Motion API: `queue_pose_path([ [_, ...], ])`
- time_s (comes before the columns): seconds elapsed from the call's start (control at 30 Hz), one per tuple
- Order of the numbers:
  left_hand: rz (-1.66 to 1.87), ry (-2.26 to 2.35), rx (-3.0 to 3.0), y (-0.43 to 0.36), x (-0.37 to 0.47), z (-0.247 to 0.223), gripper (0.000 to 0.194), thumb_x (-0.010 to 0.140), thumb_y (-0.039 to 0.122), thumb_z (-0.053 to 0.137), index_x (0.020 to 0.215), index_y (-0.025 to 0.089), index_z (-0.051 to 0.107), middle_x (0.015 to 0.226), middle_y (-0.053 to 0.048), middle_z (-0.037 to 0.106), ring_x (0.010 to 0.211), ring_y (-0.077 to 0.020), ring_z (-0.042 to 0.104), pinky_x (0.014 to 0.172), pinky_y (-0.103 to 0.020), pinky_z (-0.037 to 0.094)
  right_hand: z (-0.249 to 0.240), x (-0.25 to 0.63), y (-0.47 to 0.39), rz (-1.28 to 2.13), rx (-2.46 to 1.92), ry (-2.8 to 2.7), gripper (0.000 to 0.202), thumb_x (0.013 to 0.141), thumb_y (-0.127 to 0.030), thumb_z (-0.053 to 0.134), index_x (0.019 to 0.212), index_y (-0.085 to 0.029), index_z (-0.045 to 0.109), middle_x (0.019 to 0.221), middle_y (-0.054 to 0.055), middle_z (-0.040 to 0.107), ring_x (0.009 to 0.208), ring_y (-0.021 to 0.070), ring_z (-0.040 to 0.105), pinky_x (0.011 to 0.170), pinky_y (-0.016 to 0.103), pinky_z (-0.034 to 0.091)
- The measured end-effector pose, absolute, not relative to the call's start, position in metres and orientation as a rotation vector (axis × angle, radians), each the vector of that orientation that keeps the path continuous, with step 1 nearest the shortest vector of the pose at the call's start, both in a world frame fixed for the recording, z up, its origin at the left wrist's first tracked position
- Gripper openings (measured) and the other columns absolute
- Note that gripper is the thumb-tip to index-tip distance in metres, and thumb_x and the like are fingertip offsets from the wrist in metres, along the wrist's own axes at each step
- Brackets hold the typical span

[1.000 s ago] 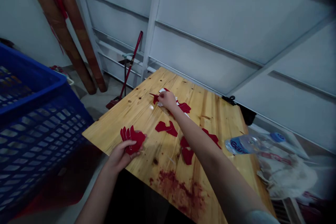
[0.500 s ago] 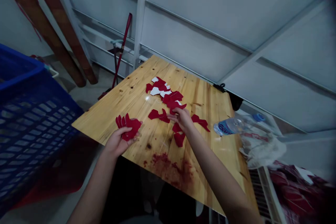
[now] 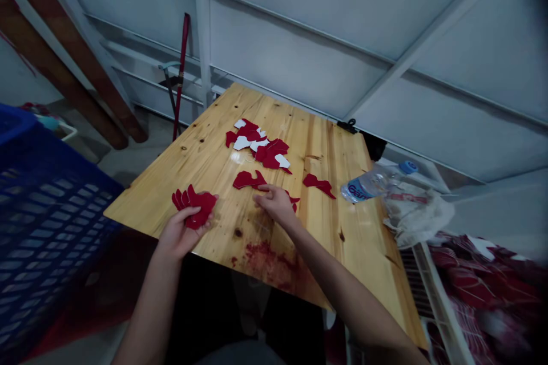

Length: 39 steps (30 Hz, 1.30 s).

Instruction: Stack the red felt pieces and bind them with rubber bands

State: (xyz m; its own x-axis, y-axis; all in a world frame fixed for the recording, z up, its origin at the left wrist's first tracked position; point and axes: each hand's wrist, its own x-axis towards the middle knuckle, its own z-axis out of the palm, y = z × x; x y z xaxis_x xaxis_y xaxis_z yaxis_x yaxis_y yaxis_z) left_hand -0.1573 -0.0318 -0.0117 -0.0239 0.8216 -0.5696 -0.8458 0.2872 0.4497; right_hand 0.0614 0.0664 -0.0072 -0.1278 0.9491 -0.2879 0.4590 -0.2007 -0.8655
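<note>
Now the left hand [image 3: 182,232] has its fingers pinching a fan of red pieces [image 3: 201,206] over the bench's [image 3: 171,174] near edge, towards the left corner. Mid-bench, the right hand's [image 3: 276,204] fingers are right at a notched red piece [image 3: 246,180], pinching or not I can't tell, that hand half hiding more red cutouts [image 3: 294,201].

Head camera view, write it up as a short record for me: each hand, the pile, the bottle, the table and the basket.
Left hand: holds fanned red pieces
Right hand: fingertips at a notched red piece; contact unclear
Pile: overlapping, red and white faces showing
Bottle: clear, blue cap, right side
Table: wooden, red stain near front edge
Basket: blue, left of table
</note>
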Motion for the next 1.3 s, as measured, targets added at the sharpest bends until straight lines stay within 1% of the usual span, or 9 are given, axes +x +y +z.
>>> queue_pose_path([
  [0.13,1.329,0.886,-0.019,-0.032,-0.157,-0.010,0.030,0.076,0.001,0.050,0.100,0.011,0.066,0.092,-0.012,0.076,0.058,-0.0154,0.067,0.048,-0.021,0.055,0.000,0.085,0.079,0.598,-1.772,-2.046,0.026,0.075,-0.033,0.073,0.095,-0.017,0.071,0.094,0.009,0.068,0.095,0.0248,0.063,0.085,0.035,0.048],
  [0.23,1.313,0.886,-0.026,-0.031,-0.153,-0.007,0.032,0.076,0.000,0.049,0.101,0.012,0.066,0.091,-0.012,0.076,0.059,-0.0156,0.068,0.049,-0.022,0.056,0.000,0.086,0.094,0.439,-1.696,-2.279,0.029,0.070,-0.034,0.078,0.090,-0.014,0.073,0.101,0.013,0.065,0.105,0.0271,0.058,0.091,0.036,0.044],
  [0.33,1.312,0.890,-0.037,-0.032,-0.151,-0.007,0.034,0.077,0.000,0.048,0.102,0.013,0.066,0.089,-0.011,0.076,0.059,-0.0161,0.068,0.050,-0.022,0.056,-0.005,0.090,0.104,0.605,-1.684,-2.172,0.019,0.064,-0.027,0.080,0.076,-0.017,0.069,0.086,0.006,0.066,0.091,0.0220,0.060,0.083,0.032,0.045],
  [0.47,1.310,0.877,-0.032,-0.033,-0.151,-0.011,0.034,0.076,0.000,0.049,0.103,0.012,0.066,0.090,-0.011,0.076,0.060,-0.0160,0.068,0.050,-0.022,0.056,-0.008,0.112,0.110,0.750,-1.783,-1.907,0.023,0.058,-0.024,0.079,0.068,-0.019,0.059,0.066,-0.002,0.061,0.064,0.0158,0.058,0.061,0.026,0.043],
  [0.77,1.302,0.910,-0.060,-0.031,-0.148,-0.009,0.025,0.077,0.000,0.048,0.088,0.012,0.066,0.077,-0.009,0.074,0.057,-0.0160,0.067,0.048,-0.021,0.055,-0.013,0.054,0.084,1.168,-1.570,-1.331,0.044,0.067,-0.049,0.074,0.068,-0.025,0.037,0.055,-0.005,0.055,0.051,0.0138,0.055,0.049,0.024,0.041],
  [0.9,1.306,0.927,-0.037,-0.035,-0.150,-0.007,0.030,0.078,0.001,0.047,0.096,0.013,0.067,0.090,-0.011,0.076,0.058,-0.0152,0.067,0.049,-0.021,0.056,0.001,0.051,0.080,0.775,-1.723,-1.816,0.039,0.073,-0.049,0.073,0.061,-0.022,0.047,0.063,0.001,0.061,0.068,0.0186,0.061,0.063,0.028,0.044],
  [1.0,1.305,0.923,-0.024,-0.039,-0.154,-0.008,0.032,0.078,0.001,0.047,0.100,0.012,0.067,0.093,-0.011,0.076,0.059,-0.0150,0.067,0.049,-0.021,0.056,0.010,0.093,0.085,0.469,-1.778,-2.181,0.026,0.076,-0.043,0.072,0.069,-0.020,0.062,0.079,0.006,0.068,0.081,0.0228,0.063,0.073,0.032,0.044],
  [1.17,1.315,0.916,-0.018,-0.039,-0.151,-0.010,0.033,0.078,0.001,0.047,0.102,0.012,0.067,0.089,-0.011,0.076,0.058,-0.0154,0.066,0.048,-0.021,0.055,0.001,0.155,0.098,0.634,-1.670,-2.231,0.032,0.053,-0.027,0.087,0.075,-0.016,0.066,0.082,0.005,0.066,0.079,0.0209,0.060,0.071,0.030,0.043],
  [1.3,1.293,0.918,-0.008,-0.038,-0.145,-0.009,0.032,0.076,0.001,0.048,0.100,0.011,0.067,0.088,-0.012,0.075,0.058,-0.0159,0.067,0.048,-0.021,0.055,0.003,0.155,0.118,0.777,-1.618,-2.046,0.021,0.068,-0.024,0.074,0.082,-0.017,0.061,0.070,-0.003,0.060,0.066,0.0140,0.058,0.062,0.025,0.042],
])
